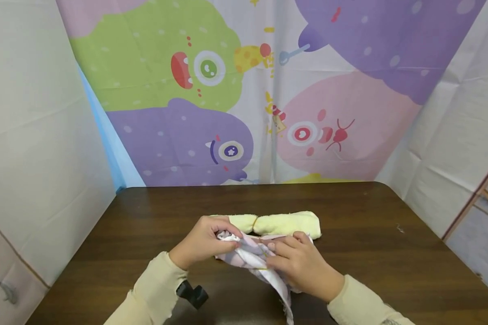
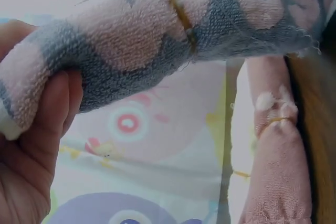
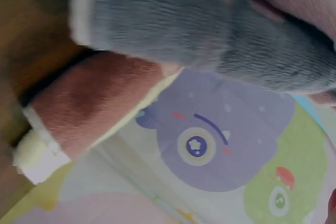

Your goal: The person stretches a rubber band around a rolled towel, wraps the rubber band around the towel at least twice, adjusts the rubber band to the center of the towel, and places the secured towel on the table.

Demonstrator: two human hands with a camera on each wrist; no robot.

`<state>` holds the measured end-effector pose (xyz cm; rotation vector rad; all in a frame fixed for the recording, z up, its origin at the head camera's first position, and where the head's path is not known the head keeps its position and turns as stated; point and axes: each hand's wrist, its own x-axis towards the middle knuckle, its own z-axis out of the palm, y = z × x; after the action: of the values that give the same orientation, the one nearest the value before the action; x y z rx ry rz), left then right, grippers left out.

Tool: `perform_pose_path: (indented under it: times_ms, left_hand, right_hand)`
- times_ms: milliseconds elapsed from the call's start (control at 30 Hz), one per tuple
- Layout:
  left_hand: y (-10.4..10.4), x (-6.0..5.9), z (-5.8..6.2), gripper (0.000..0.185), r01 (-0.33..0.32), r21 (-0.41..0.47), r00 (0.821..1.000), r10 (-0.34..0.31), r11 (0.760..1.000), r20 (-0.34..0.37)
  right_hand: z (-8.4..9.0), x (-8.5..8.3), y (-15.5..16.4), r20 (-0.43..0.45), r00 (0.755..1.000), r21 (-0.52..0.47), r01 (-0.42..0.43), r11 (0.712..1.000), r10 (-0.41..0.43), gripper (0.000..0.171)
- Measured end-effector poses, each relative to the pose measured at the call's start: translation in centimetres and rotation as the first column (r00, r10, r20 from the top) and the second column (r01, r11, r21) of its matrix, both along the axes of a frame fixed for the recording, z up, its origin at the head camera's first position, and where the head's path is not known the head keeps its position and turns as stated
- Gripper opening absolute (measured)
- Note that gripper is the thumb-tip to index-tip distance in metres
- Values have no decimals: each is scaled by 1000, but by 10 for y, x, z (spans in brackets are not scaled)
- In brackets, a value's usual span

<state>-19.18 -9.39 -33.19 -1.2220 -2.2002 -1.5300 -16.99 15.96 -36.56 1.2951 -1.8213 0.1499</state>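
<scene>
A rolled hand towel point(image 1: 252, 257) with a pink, grey and white pattern is held up over the table between both hands. Its left end is gripped by my left hand point(image 1: 207, 239), thumb on one side and fingers on the other. My right hand point(image 1: 302, 266) holds the towel farther right, fingers bent over it; a loose flap hangs below. In the left wrist view a yellow rubber band point(image 2: 181, 14) circles the roll. The right wrist view shows the grey side of the towel point(image 3: 157, 24), with the right hand's grip hidden.
Behind the hands, a pale yellow towel roll point(image 1: 286, 223) with a rubber band lies on the dark wooden table point(image 1: 146, 225). A banded pink towel roll point(image 2: 278, 166) lies alongside it. A cartoon-printed curtain point(image 1: 260, 135) hangs beyond the table's far edge.
</scene>
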Motion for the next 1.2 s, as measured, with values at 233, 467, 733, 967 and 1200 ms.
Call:
perform_pose_path:
  times_ms: [233,467,733,967,1200]
  left_hand:
    - [-10,-1,5,10,-38,100,996,29,994,90]
    - [6,8,10,15,-245,110,892,180,963,416]
    - [23,14,14,14,-361,102,835,272,927,478]
    - [6,8,8,41,-124,-31,989,126,992,78]
    - [5,10,18,77,161,-53,985,-157,986,71]
  right_hand:
    - [-11,0,12,99,995,-72,-23,997,30,6]
    - [-10,5,5,509,860,-151,37,988,46,43]
    - [-7,9,-17,721,682,-97,277,956,-125,48]
    - [-3,-1,-10,940,291,-220,113,969,179,29]
    - [3,-6,-3,937,-226,-275,-9,961,266,37]
